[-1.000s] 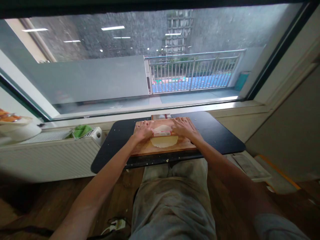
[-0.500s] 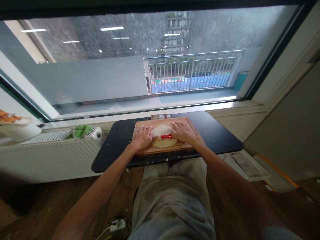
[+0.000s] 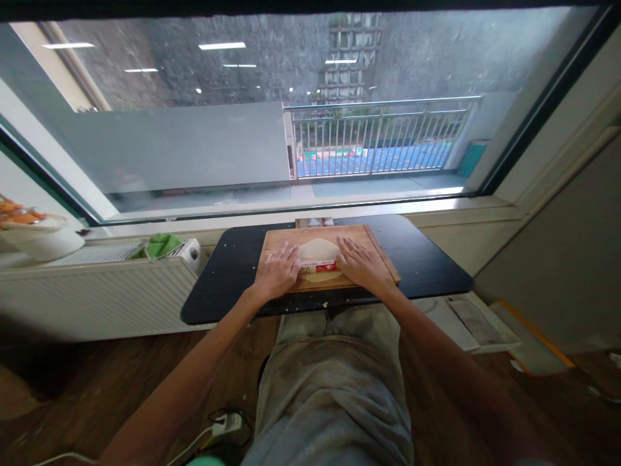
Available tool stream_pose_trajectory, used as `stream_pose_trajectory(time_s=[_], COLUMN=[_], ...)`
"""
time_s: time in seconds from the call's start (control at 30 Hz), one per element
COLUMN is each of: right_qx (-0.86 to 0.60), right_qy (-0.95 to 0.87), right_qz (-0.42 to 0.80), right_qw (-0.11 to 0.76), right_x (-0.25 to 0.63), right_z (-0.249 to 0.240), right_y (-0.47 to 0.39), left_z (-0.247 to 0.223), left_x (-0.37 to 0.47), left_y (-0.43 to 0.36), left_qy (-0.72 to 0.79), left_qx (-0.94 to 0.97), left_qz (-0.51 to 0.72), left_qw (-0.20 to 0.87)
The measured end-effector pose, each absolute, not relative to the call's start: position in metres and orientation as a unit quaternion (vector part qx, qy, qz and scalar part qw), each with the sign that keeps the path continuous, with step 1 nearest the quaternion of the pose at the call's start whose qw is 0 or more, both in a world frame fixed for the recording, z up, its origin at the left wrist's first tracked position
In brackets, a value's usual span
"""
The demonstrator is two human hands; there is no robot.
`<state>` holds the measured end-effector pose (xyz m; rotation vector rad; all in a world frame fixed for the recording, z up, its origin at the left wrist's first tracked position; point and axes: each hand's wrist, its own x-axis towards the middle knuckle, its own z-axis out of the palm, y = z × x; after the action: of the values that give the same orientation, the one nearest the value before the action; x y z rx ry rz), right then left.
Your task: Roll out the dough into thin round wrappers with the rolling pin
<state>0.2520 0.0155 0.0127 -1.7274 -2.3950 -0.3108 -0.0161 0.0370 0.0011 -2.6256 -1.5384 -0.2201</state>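
Cylindrical roller with a red-and-white printed wrap (image 3: pixel 317 266) lies crosswise on a pale, thin, rounded sheet, looks like dough (image 3: pixel 318 249). Sheet shows on both the far and near sides of it. Both sit on a rectangular light-brown wooden board (image 3: pixel 277 239), which is on a black, round-cornered surface (image 3: pixel 427 268) with pale crumbs on it.

Left hand (image 3: pixel 278 268) is over the roller's left end, right hand (image 3: pixel 363 263) over its right end. Grip state, both: palm down, fingers extended and pointing forward, not curled round anything. Roller ends are hidden under the hands, so can't tell how much of each palm bears on them.

Handling, best guess: roller is stiff, modest weight, wants to roll on its long axis. Take it at the two ends, light and even; uneven load would skew it. Printed wrap may be slicker than the ends, so keep hands off the middle. Sheet reads soft, thin, easy to tear or stick; if lifting, support it from below with spread fingers, don't pinch the edge. Board looks rigid; hold by its side edges.
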Motion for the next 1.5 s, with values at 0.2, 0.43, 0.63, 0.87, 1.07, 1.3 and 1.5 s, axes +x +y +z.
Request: stream_pose_trajectory(time_s=[0.2,0.43,0.63,0.87,1.07,1.3,1.5], right_qx=[-0.598,-0.607,-0.574,-0.598,-0.619,-0.561,-0.542], right_qy=[-0.779,-0.777,-0.801,-0.791,-0.776,-0.818,-0.832], right_qz=[-0.120,-0.110,-0.151,-0.114,-0.104,-0.126,-0.116], right_qw=[0.147,0.124,0.079,0.065,0.058,0.017,0.013], right_x=[0.247,0.249,0.257,0.257,0.256,0.259,0.260], right_z=[-0.003,0.003,0.014,0.024,0.021,0.016,0.012], right_y=[-0.015,0.007,0.060,0.106,0.113,0.097,0.076], left_z=[-0.003,0.002,0.009,0.017,0.012,0.007,0.008], left_x=[-0.020,-0.015,0.002,0.010,0.011,0.006,0.005], left_y=[0.015,0.034,0.090,0.140,0.153,0.122,0.082], left_qy=[-0.494,-0.498,-0.595,-0.609,-0.602,-0.606,-0.603], left_qx=[-0.865,-0.863,-0.796,-0.781,-0.794,-0.793,-0.790], left_qz=[-0.082,-0.070,-0.095,-0.133,-0.079,-0.056,-0.098], left_qw=[0.039,0.053,0.051,0.050,0.030,-0.022,0.047])
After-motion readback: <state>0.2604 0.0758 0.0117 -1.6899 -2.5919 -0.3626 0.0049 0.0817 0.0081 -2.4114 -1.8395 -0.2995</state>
